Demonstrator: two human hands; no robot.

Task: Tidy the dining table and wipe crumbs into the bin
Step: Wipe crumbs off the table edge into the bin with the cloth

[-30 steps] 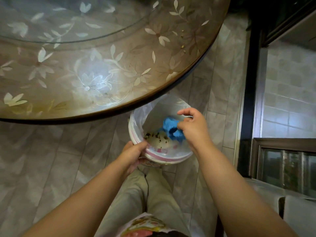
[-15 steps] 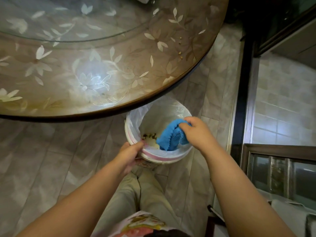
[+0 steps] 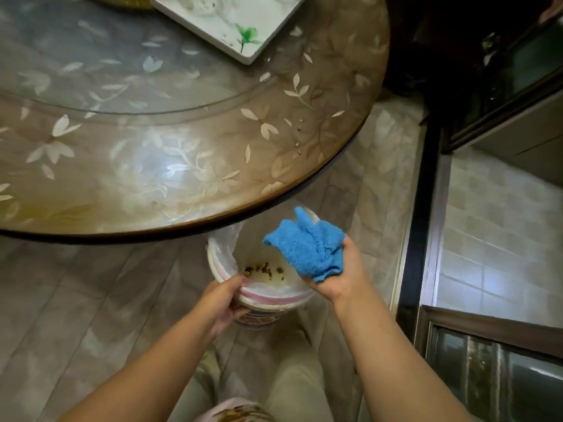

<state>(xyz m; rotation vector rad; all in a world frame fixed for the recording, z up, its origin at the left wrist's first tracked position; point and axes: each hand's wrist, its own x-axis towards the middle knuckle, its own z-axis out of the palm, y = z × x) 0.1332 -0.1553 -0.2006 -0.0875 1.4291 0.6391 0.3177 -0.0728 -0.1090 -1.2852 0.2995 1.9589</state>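
Round table (image 3: 189, 141) fills upper left, dark curved edge sweeping from 9 o'clock to 2 o'clock; few crumbs (image 3: 298, 144) near rim at 1 o'clock. White tray (image 3: 231, 22) at 12 o'clock. Bin (image 3: 265, 296) on tiled floor (image 3: 76, 300), partly under table edge, crumbs inside. Left hand (image 3: 224, 303) grips bin rim at 7 o'clock. Right hand (image 3: 341, 275) holds bunched blue cloth (image 3: 307, 245), palm up, over bin's right rim. Bare floor left of bin; dark door frame (image 3: 417, 208) close on right.

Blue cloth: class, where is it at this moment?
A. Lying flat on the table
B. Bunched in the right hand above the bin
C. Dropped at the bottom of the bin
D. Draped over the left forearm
B: the right hand holds the bunched blue cloth over the bin.
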